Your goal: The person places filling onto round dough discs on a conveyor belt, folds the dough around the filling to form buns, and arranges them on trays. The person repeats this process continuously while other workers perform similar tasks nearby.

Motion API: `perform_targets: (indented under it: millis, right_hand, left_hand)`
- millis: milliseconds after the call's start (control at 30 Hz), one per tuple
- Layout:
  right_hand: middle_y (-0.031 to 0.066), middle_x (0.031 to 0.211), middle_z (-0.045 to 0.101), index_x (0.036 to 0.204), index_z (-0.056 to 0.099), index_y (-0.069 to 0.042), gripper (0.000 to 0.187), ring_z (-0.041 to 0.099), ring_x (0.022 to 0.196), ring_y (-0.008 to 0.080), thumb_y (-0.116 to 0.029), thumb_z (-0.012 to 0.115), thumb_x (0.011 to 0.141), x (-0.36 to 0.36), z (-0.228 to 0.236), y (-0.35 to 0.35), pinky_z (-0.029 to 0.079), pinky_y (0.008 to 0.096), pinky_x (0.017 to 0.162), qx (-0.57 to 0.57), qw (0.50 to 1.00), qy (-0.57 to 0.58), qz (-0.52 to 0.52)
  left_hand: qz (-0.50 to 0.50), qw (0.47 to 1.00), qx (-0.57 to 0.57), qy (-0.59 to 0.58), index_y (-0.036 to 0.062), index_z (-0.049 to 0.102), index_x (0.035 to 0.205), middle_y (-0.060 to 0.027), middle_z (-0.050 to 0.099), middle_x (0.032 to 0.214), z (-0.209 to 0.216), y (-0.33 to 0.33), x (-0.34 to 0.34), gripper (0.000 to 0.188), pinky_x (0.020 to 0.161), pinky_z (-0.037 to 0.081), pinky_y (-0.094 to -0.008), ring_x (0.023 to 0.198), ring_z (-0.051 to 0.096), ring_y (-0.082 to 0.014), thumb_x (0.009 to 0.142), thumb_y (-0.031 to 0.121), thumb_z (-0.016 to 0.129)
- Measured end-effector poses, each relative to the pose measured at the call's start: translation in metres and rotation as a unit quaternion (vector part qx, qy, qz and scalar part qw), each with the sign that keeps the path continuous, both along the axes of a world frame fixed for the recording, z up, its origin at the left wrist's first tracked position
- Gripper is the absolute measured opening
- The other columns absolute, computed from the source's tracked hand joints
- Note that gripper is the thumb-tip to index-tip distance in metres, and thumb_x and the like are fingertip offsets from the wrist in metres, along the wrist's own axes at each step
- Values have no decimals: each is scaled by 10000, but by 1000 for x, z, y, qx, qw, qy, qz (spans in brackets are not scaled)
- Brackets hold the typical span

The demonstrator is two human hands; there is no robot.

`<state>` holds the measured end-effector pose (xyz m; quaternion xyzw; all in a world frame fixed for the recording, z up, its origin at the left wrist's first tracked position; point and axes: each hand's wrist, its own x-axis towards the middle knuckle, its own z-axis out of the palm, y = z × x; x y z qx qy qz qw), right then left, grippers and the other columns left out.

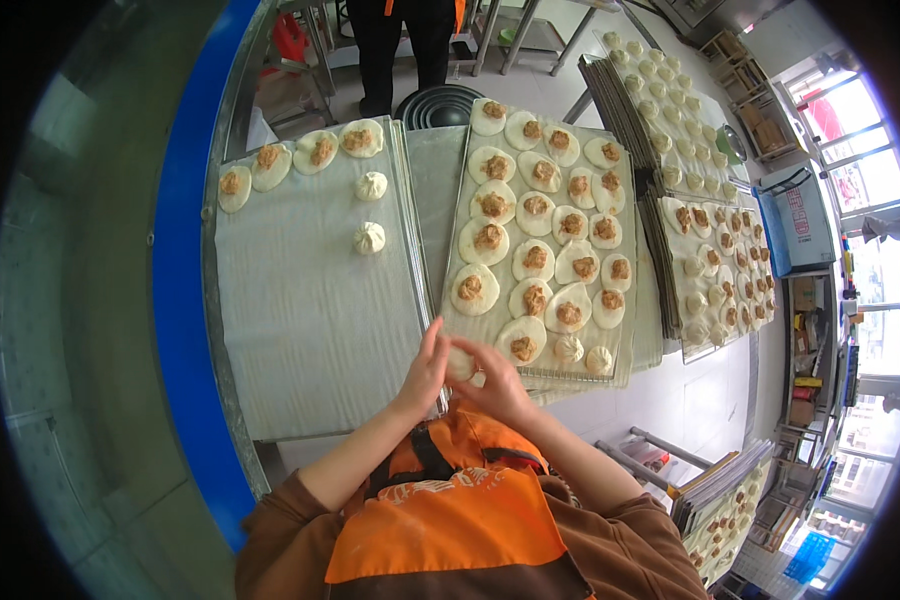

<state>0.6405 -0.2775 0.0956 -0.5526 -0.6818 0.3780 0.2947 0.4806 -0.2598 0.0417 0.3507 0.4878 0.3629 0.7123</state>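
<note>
Close to my body, at the near end of the gap between two trays, both hands cup one pale bun [460,364]. My left hand [427,370] holds its left side, fingers pointing away from me. My right hand [498,384] curls its fingers and thumb round the other side. The bun's top is partly hidden by the fingers. Flat dough wrappers with brown filling [535,262] cover much of the right tray [450,290], with two pleated buns [583,354] at its near edge. On the left tray [310,310] sit two pleated buns [370,212] and several filled wrappers [317,152] along the far edge.
Further stacked trays [682,120] of buns and filled wrappers stand at the right, with another stack [725,515] at lower right. A blue edge [185,230] runs down the left. A person in dark trousers [402,50] stands beyond the table, near round black lids [440,105].
</note>
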Motion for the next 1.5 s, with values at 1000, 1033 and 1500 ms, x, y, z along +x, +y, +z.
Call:
perform_targets:
  millis: [1000, 1033, 1500]
  right_hand:
    - [29, 926, 715, 1160, 670, -12, 262, 645, 784, 96, -141, 701, 934, 61, 10, 89, 524, 270, 657, -243, 905, 319, -141]
    - [16, 933, 706, 1175, 664, -23, 263, 635, 785, 88, -137, 697, 941, 54, 17, 82, 518, 258, 656, -254, 898, 333, -130]
    - [92, 863, 688, 1017, 723, -15, 161, 667, 764, 180, -92, 727, 875, 26, 34, 25, 531, 311, 687, -141, 989, 37, -1]
  left_hand:
    - [-138, 988, -10, -65, 21, 542, 1308, -57, 646, 1118, 30, 94, 6, 530, 895, 530, -315, 1072, 622, -144, 880, 224, 780]
    - [-112, 984, -40, -134, 22, 534, 1315, -50, 638, 1144, 43, 84, 1, 528, 898, 532, -311, 1075, 621, -141, 893, 237, 768]
    - [-113, 988, 34, 96, 23, 596, 1224, -46, 671, 1079, 64, -1, -19, 326, 843, 532, -266, 970, 624, -103, 941, 144, 707]
